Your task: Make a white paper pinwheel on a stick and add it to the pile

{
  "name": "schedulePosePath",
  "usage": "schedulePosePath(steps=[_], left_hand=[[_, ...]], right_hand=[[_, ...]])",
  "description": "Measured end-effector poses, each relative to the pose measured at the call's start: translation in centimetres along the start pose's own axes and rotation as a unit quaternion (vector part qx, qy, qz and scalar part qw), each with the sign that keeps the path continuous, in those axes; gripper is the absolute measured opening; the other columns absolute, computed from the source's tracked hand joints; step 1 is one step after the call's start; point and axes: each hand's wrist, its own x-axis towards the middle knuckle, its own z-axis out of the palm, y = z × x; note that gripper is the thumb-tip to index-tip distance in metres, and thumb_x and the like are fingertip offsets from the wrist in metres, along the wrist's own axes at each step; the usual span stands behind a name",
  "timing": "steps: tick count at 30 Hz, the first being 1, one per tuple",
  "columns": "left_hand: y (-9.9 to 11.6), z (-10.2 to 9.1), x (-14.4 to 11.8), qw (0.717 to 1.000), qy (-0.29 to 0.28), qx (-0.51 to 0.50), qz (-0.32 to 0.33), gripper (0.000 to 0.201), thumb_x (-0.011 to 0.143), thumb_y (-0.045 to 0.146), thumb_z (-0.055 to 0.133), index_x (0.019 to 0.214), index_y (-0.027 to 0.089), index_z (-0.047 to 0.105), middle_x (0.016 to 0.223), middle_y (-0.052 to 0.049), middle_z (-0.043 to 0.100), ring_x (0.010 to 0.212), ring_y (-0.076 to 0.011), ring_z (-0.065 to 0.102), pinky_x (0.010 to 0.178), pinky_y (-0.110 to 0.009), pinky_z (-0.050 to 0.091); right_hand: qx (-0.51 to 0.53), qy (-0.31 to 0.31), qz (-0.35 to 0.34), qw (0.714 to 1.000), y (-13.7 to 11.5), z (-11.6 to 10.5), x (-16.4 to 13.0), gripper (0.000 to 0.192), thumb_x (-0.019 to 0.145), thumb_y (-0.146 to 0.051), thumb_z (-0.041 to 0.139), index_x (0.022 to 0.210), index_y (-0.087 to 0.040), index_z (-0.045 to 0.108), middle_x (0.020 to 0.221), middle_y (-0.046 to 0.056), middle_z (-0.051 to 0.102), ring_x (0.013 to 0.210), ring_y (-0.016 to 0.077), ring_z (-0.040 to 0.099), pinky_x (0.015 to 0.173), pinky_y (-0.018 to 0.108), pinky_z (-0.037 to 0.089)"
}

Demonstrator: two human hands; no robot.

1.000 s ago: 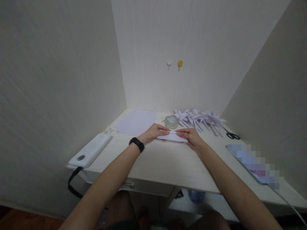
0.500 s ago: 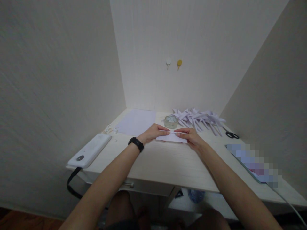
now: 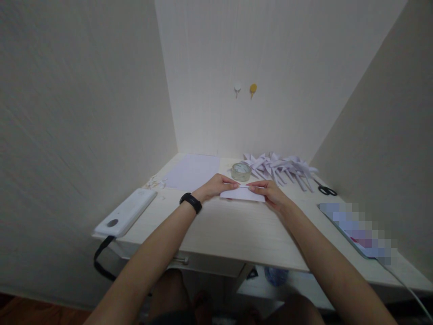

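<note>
tape roll (image 3: 241, 171), scissors (image 3: 327, 190), folded paper pile (image 3: 280, 166), white device (image 3: 125, 212)

Pale desk (image 3: 237, 234): paper sheet (image 3: 193, 172), tape roll (image 3: 241, 171), scissors (image 3: 325, 190), perhaps a charger (image 3: 126, 213).

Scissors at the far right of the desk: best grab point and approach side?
Judging by pose, grip the scissors at the black handle loops, coming from above on the near right. They lie flat on the desk, blades pointing back-left toward the folded paper pile, so that side looks crowded.

The left hand (image 3: 216, 186) and right hand (image 3: 270, 194) press a small folded white paper (image 3: 242, 194) flat on the pale wooden desk (image 3: 237, 230) (clear tape roll (image 3: 241, 171) at twelve o'clock).
</note>
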Motion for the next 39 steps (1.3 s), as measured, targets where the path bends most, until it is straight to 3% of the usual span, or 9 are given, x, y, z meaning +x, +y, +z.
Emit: schedulePosePath(steps=[15, 28, 39], left_hand=[[0.38, 0.33, -0.1, 0.994, 0.013, -0.108, -0.011, 0.049, 0.057, 0.035, 0.091, 0.098, 0.01, 0.078, 0.083, -0.012, 0.075, 0.064, -0.0139, 0.062, 0.062, -0.027, 0.049], [-0.09, 0.27, 0.04, 0.993, 0.002, -0.116, -0.005, 0.052, 0.061, 0.033, 0.089, 0.106, 0.01, 0.076, 0.089, -0.012, 0.075, 0.072, -0.0156, 0.064, 0.07, -0.029, 0.049], [-0.22, 0.14, 0.1, 0.998, 0.012, -0.064, 0.014, 0.042, 0.064, 0.026, 0.087, 0.101, 0.01, 0.077, 0.091, -0.012, 0.075, 0.073, -0.0138, 0.064, 0.074, -0.027, 0.048]], right_hand=[[0.031, 0.013, 0.006, 0.999, 0.03, 0.23, -0.1, 0.039, 0.051, -0.032, 0.092, 0.085, -0.018, 0.081, 0.079, 0.007, 0.077, 0.065, 0.0158, 0.065, 0.064, 0.029, 0.05], [0.055, 0.013, 0.015, 0.998, 0.41, -0.06, 0.17, 0.038, 0.054, -0.029, 0.091, 0.089, -0.019, 0.08, 0.077, 0.005, 0.076, 0.061, 0.0143, 0.065, 0.06, 0.028, 0.052], [0.04, 0.013, 0.011, 0.999, 0.31, -0.29, 0.2, 0.037, 0.053, -0.024, 0.09, 0.088, -0.017, 0.08, 0.074, 0.005, 0.075, 0.058, 0.013, 0.062, 0.056, 0.026, 0.049]])
